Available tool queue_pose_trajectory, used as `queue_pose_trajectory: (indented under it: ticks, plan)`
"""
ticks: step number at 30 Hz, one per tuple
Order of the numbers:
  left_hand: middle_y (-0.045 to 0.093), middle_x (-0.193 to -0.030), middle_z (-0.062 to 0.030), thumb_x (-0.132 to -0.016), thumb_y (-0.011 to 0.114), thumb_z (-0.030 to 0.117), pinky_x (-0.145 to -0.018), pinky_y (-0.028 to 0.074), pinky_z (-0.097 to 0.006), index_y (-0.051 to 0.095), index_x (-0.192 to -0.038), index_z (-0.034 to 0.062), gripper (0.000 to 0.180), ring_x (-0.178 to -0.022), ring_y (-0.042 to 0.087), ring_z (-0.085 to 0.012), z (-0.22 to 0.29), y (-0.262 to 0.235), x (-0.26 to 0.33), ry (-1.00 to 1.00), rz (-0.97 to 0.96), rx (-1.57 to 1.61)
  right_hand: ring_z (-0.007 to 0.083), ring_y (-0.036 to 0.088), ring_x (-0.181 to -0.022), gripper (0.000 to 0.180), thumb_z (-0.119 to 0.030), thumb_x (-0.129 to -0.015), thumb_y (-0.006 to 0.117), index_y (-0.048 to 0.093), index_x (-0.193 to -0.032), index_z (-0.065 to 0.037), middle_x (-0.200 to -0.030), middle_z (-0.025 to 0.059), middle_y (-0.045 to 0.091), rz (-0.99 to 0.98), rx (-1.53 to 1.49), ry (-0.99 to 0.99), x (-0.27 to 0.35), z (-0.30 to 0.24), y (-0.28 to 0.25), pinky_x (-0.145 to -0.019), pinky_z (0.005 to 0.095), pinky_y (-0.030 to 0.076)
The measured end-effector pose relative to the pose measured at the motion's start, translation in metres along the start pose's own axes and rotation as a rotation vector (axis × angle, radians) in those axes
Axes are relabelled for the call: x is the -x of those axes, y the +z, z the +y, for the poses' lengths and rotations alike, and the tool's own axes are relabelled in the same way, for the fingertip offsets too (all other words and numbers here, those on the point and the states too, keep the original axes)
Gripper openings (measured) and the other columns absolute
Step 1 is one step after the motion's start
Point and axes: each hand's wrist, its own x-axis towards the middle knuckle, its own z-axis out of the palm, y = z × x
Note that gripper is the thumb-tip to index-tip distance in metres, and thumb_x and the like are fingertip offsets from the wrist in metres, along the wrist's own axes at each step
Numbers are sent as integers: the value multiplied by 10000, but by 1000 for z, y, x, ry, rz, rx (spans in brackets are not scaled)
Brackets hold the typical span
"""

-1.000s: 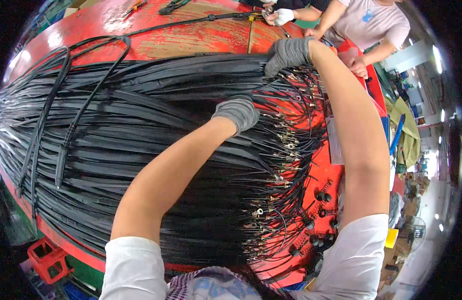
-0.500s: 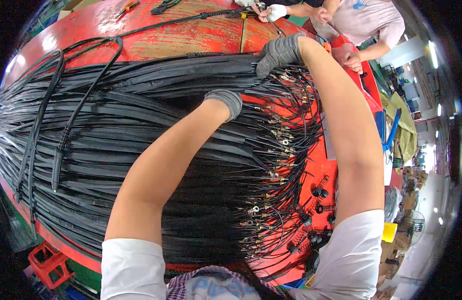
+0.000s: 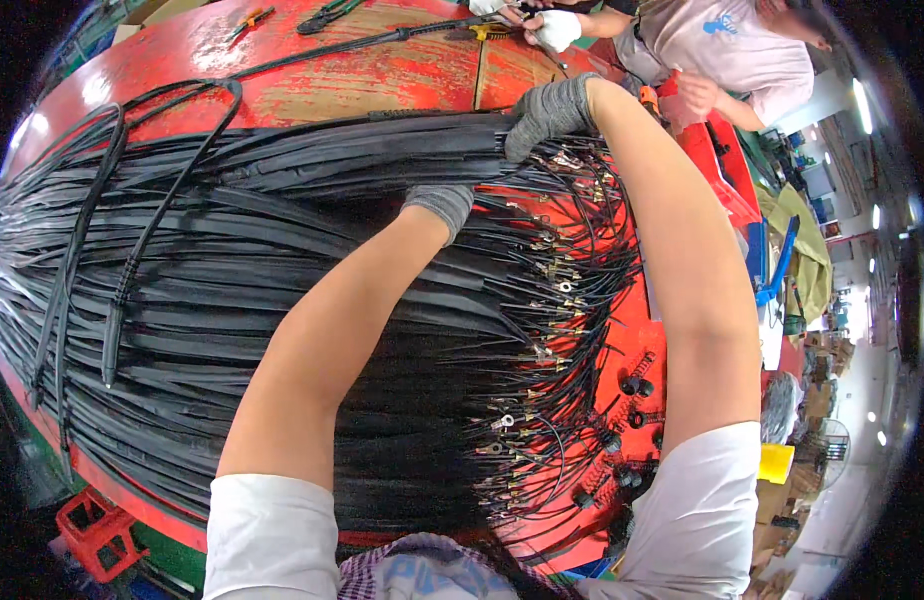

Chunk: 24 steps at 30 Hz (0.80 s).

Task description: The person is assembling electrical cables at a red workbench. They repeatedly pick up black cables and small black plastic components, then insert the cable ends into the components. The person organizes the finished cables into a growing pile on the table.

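Black flat cables (image 3: 402, 290) lie side by side across the red table, with stripped thin wires and metal ring terminals (image 3: 565, 287) at their right ends. At the far side, my right hand (image 3: 550, 116), in a grey knit glove, is closed over the end of a thick cable bundle (image 3: 372, 150). My left hand (image 3: 442, 207), gloved alike, reaches to the near side of that bundle. Its fingers are hidden under the cables. A looped cable (image 3: 172, 190) with a thicker end sleeve lies on top at the left.
Across the red table (image 3: 352, 85), a co-worker's white-gloved hand (image 3: 557, 30) holds a cable; another person stands beside. Pliers (image 3: 327, 14) lie at the far edge. Black coiled strain reliefs (image 3: 637, 385) lie right of the wires. A red crate (image 3: 97, 535) sits below left.
My hands have shifted slightly left. The far bundle now covers more of my left glove. Across the table, the co-workers' hands and bodies have moved.
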Motion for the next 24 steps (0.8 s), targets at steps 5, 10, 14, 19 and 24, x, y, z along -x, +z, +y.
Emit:
queue_pose_trajectory:
  ticks: [5, 10, 14, 19, 24]
  plan:
    - [572, -1059, -146, -849, 422, 238, -861, 411, -384, 543, -1069, 60, 308, -955, 549, -281, -2, 1, 1, -45, 148, 59, 170, 564, -769, 408, -353, -630, 665, 650, -897, -46, -836, 73, 629, -11, 25, -69, 9, -7, 1, -706, 308, 448]
    - [561, -1077, -134, -856, 414, 244, -884, 394, -370, 535, -1079, 70, 308, -975, 532, -272, 2, -8, 12, -17, 279, 179, 136, 574, -775, 322, -293, -720, 646, 639, -930, -48, -849, 51, 641, -216, -367, -120, 53, -11, -16, -739, 283, 458]
    - [552, -1092, -125, -862, 408, 249, -902, 380, -360, 528, -1087, 77, 307, -991, 518, -265, -7, -25, 40, 14, 343, 299, 150, 598, -751, 374, -303, -723, 646, 600, -983, -37, -846, 68, 646, -18, -343, -428, 125, -60, -23, -724, 280, 476]
    - [541, -1111, -114, -870, 400, 254, -924, 363, -346, 520, -1097, 86, 307, -1011, 501, -257, -38, -69, 104, 82, 333, 555, 150, 599, -598, 344, -278, -746, 646, 587, -948, -7, -754, 86, 633, 121, -663, -387, 174, -117, -7, -553, 281, 495]
    - [529, -1129, -102, -877, 392, 260, -946, 347, -332, 512, -1107, 95, 307, -1031, 484, -248, -52, -125, 189, 244, 115, 1092, 143, 575, -539, 344, -316, -734, 651, 614, -878, -6, -705, 68, 623, 141, -669, -435, 245, -167, 30, -490, 287, 473]
